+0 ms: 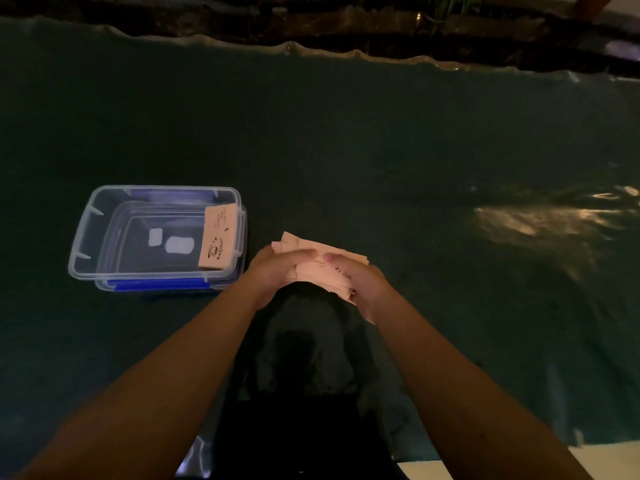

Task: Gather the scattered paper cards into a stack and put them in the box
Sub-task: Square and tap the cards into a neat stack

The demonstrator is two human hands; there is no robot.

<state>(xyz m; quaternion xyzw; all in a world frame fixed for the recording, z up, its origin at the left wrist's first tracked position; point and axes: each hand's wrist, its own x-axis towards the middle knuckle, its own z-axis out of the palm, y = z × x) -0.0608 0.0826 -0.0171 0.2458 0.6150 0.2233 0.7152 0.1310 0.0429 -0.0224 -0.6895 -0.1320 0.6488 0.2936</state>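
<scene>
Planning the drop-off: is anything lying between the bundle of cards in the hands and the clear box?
Nothing visible: bare green cloth separates the cards from the box, which is open, with one card leaning inside its right wall.

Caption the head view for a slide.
Both hands square up a stack of paper cards beside the clear box.

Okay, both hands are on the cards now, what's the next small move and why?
Probably square the cards first: both the left hand and right hand hold them, but corners still fan out unevenly. Then carry them left to the clear box, where one card already leans.
</scene>
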